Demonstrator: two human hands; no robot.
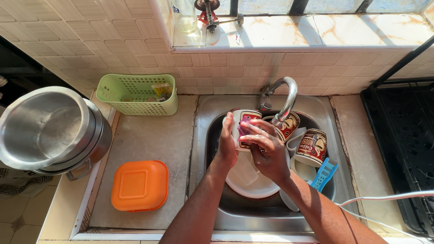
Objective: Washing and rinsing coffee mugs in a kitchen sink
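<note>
While gripped by left hand (227, 147), mug (242, 118) is scrubbed w/ pink sponge (246, 123) clenched in right hand (266, 151). Sink (208, 135): 2 mugs (312, 147), white plate (248, 183) held.

Over a steel sink (212, 135), the left hand (227, 147) grips a white printed mug (239, 118) while the right hand (266, 151) presses a pink sponge (246, 121) inside it. Left of the sink sit an orange square lidded box (139, 185) and a green perforated plastic basket (135, 94).

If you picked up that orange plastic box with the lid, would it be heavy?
Probably light: the orange square plastic box looks thin-walled. It sits flat on the counter, so it likely won't roll or tip. Contents are hidden, so weight is uncertain.
</note>
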